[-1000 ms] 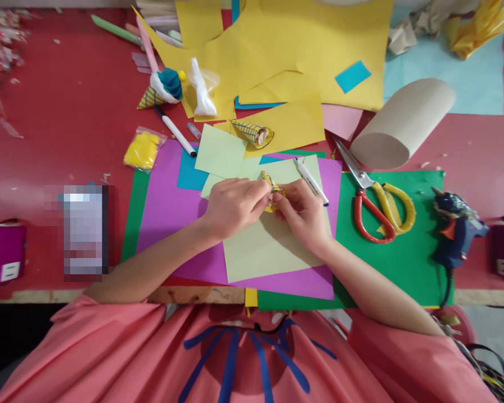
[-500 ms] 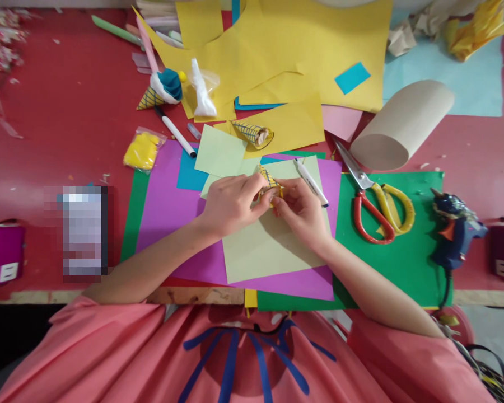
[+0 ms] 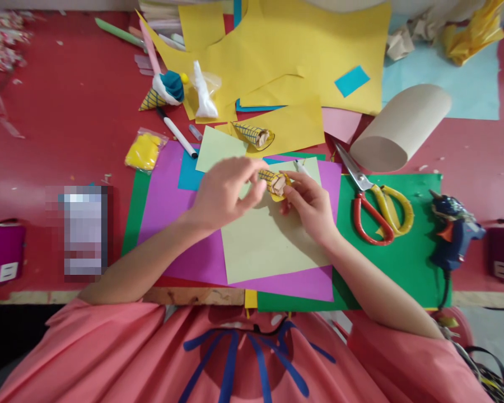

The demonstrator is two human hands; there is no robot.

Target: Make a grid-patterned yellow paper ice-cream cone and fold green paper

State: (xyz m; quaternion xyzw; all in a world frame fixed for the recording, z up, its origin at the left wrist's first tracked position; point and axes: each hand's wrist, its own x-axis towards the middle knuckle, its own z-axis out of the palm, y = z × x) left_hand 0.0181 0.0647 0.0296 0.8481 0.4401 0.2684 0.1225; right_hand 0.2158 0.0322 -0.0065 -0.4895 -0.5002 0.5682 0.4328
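Note:
A small yellow paper cone (image 3: 270, 178) with dark grid lines, crumpled brownish paper stuffed in its mouth, is pinched at the rim by my right hand (image 3: 313, 202). My left hand (image 3: 231, 193) is slightly blurred beside the cone's tip, thumb and fingers apart, holding nothing. Below both hands lies a pale green sheet (image 3: 269, 246). A white marker (image 3: 301, 165) on it is mostly covered by my right hand. Just beyond, a similar stuffed cone (image 3: 252, 135) rests on yellow paper (image 3: 296, 126).
Scissors (image 3: 363, 182) and a glue gun (image 3: 456, 229) lie on green paper at right, near a cardboard tube (image 3: 403, 126). At left are a finished-looking paper ice cream cone (image 3: 163, 90), a bag of yellow material (image 3: 145, 150), a black-and-white marker (image 3: 178, 133) and a blurred-out phone-like rectangle (image 3: 84, 232).
My left hand has let go of the cone and moved slightly left, its fingers parting. The cone has turned in my right hand, so its stuffed mouth now shows.

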